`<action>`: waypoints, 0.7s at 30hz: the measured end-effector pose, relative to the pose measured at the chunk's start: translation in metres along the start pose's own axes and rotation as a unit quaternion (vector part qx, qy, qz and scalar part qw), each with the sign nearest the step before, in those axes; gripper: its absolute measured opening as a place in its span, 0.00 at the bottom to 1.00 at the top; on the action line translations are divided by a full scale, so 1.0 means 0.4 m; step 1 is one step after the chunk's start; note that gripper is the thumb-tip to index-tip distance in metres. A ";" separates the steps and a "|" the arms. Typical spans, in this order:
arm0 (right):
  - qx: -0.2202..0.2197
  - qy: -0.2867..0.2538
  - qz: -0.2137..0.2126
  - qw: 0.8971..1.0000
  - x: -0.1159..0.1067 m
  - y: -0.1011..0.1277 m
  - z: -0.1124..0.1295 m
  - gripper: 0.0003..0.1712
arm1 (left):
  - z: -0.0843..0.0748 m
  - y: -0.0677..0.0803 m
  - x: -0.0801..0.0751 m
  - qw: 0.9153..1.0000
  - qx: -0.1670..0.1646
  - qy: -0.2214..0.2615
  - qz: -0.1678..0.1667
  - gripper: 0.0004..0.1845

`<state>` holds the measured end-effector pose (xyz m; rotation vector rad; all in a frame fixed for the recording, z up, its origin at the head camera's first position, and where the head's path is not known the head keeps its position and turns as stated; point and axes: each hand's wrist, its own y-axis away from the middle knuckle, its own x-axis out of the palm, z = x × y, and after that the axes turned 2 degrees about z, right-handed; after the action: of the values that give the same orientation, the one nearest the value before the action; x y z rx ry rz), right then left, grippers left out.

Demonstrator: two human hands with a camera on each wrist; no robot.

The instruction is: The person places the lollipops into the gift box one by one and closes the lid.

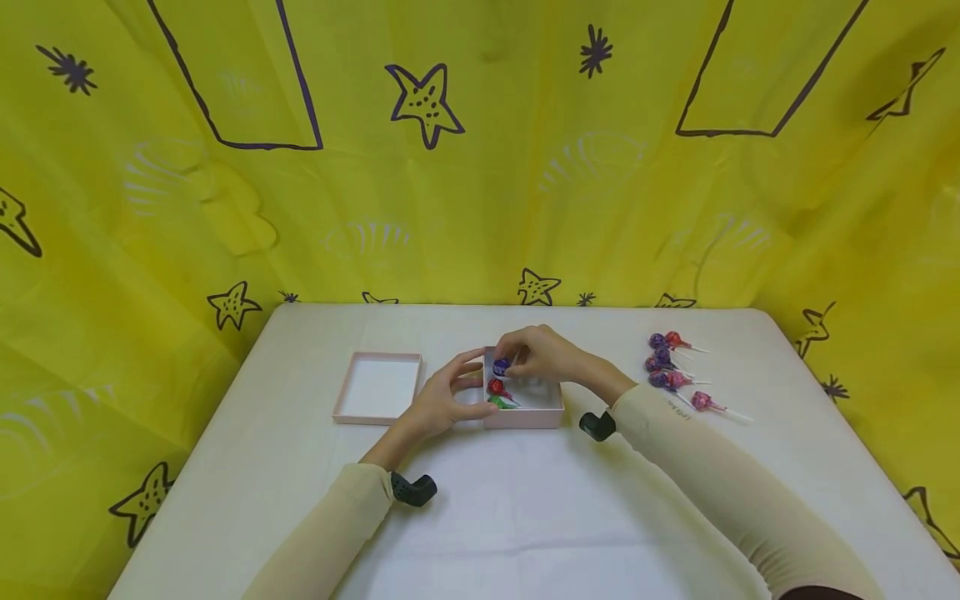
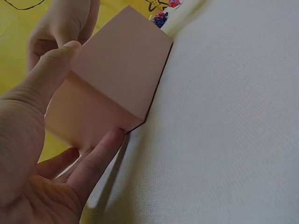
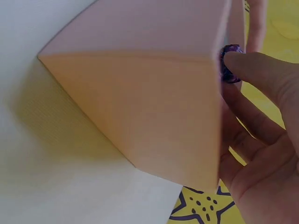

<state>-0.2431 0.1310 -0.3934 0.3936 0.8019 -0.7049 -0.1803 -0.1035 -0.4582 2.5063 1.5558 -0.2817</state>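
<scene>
A pale pink open box (image 1: 523,419) stands on the table, with a red-wrapped lollipop (image 1: 496,387) and a green-wrapped one (image 1: 501,402) lying along its left side. My left hand (image 1: 438,400) holds the box at its left end, the thumb at the near top edge and the fingers along the side wall. Over the box's far left part, my right hand (image 1: 546,354) pinches a purple-wrapped lollipop (image 3: 232,65) between thumb and fingers. The right wrist view shows its round head by the thumb tip, partly behind the box wall.
A shallow pink-rimmed lid (image 1: 377,420) lies left of the box, its white inside up. Several purple, red and pink lollipops (image 1: 663,358) lie in a loose group at the table's right. Behind the white table (image 1: 480,517) hangs a yellow patterned curtain (image 1: 495,192).
</scene>
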 end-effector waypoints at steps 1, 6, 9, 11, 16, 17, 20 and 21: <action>0.000 0.003 -0.004 1.000 0.004 -0.001 -0.001 0.13 | -0.001 0.001 0.000 1.000 -0.001 0.000 0.000 0.47; 0.015 0.021 -0.027 0.999 0.025 0.000 0.006 0.14 | -0.003 0.000 0.000 1.000 0.000 -0.001 0.003 0.47; 0.025 0.036 -0.035 0.998 0.035 0.003 0.014 0.15 | -0.001 0.000 -0.001 1.000 0.005 0.002 0.003 0.48; 0.028 0.044 -0.039 0.998 0.041 0.004 0.019 0.15 | 0.000 0.000 -0.002 1.000 0.008 0.003 0.004 0.48; 0.033 0.059 -0.048 0.997 0.055 0.003 0.021 0.14 | 0.003 -0.001 -0.002 1.000 0.015 0.006 0.005 0.47; 0.036 0.061 -0.049 0.996 0.058 0.002 0.020 0.14 | 0.003 -0.001 -0.002 1.000 0.016 0.006 0.005 0.47; 0.049 0.069 -0.049 0.995 0.066 0.000 0.017 0.14 | 0.001 0.000 -0.001 1.000 0.017 0.004 0.004 0.48; 0.054 0.072 -0.048 0.995 0.069 0.000 0.016 0.14 | 0.001 0.001 -0.001 1.000 0.016 0.004 0.004 0.48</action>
<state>-0.2264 0.1157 -0.4103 0.5101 0.9254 -0.8179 -0.1802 -0.1040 -0.4584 2.5405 1.5571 -0.2981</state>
